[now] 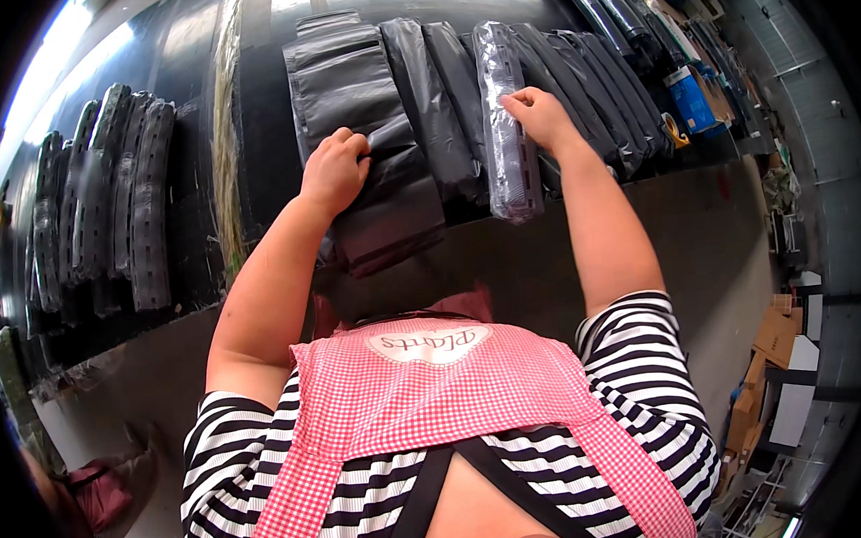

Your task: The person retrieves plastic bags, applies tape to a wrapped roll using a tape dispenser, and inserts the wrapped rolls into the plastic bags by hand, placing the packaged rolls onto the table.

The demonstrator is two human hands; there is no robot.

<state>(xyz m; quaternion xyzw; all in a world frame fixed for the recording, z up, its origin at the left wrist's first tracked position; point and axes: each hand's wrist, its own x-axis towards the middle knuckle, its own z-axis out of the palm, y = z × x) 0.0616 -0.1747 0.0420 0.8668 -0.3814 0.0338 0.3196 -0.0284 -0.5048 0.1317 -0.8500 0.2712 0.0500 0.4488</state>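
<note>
My left hand [336, 171] has its fingers curled closed on the edge of a wide black plastic bag [344, 71] lying lengthwise on the dark table. The bag's near end reaches the table's front edge. To its right, my right hand [541, 117] pinches the side of a long dark bundle [513, 179] in shiny clear film. That bundle lies on top of a row of long black plastic packages [442, 122], which continues on both sides of it. Some of these packages are partly hidden beneath the bundle and my hand.
On the left lie several film-wrapped dark bundles [101, 203]. A strand-like strip of clear film [230, 114] runs across the table. At the right are a blue box [691, 99] and a yellow tape roll [674, 130]; cardboard [777, 337] lies beyond. Another person's arm shows lower left.
</note>
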